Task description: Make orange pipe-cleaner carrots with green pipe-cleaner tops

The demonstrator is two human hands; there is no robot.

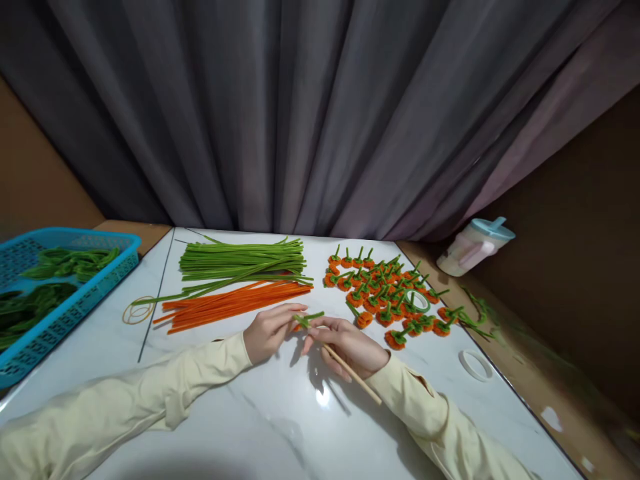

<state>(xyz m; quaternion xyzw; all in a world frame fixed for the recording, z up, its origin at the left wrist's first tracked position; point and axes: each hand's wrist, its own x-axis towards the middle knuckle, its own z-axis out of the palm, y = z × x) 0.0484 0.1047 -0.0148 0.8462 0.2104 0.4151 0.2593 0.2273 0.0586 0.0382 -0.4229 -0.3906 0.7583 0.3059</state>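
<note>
My left hand [271, 331] is closed, its fingertips pinching a small orange and green pipe-cleaner piece [303, 321] above the white tabletop. One short green end of the piece sticks out towards the right. My right hand [354, 345] meets it there, with its thumb and forefinger at the piece and a thin wooden stick [355, 377] gripped in it, slanting down to the right. Fingers cover most of the orange part. Beyond my left hand lie a row of orange pipe cleaners [233, 305] and a bundle of green pipe cleaners [243, 259].
Several orange pieces with green stems [373, 303] stand to the right, a tape roll [417, 301] among them. Another white roll [476, 365] lies near the right edge. A blue basket [131, 248] holds green pieces at left. Rubber bands [139, 311] and a lidded cup [473, 247] are around.
</note>
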